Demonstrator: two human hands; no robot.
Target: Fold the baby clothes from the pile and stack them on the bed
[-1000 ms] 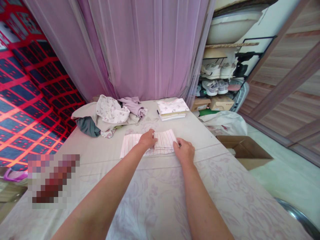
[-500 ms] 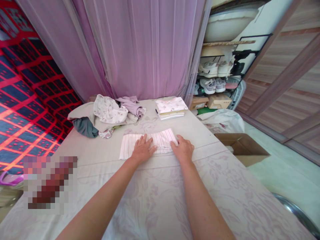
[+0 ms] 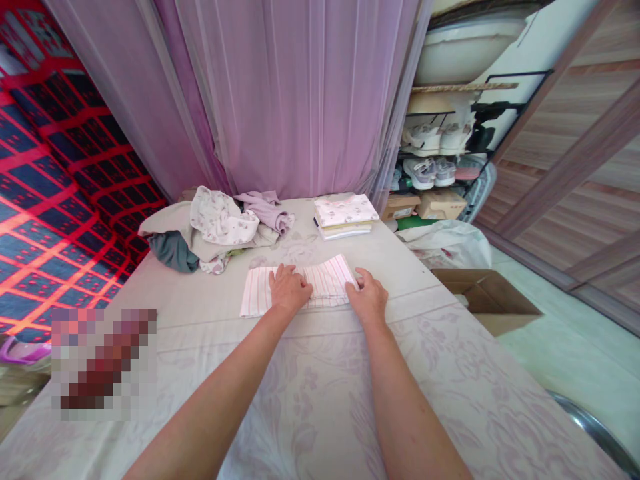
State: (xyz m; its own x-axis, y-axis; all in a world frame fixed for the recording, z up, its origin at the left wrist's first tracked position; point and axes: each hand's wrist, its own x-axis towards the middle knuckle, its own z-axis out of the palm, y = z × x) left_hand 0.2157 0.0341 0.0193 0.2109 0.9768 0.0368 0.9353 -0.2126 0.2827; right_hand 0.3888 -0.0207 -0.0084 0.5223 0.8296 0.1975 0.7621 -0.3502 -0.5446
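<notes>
While both hands press down, a striped cloth (image 3: 300, 288) lies folded flat on the tabletop (image 3: 320, 400), near its middle. The left hand (image 3: 289, 291) rests palm-down on the cloth's centre, fingers (image 3: 280, 272) spread and flat, gripping nothing. The right hand (image 3: 369, 297) sits at the cloth's right edge; its fingers are curled loosely there, and I cannot tell whether they pinch the edge. The cloth looks thin, light and limp, likely to sag and unfold if lifted by one corner. Taking it at both short edges, or sliding a flat hand beneath, should keep the fold. A heap of clothes (image 3: 215, 230) and a folded stack (image 3: 346, 217) lie beyond.
</notes>
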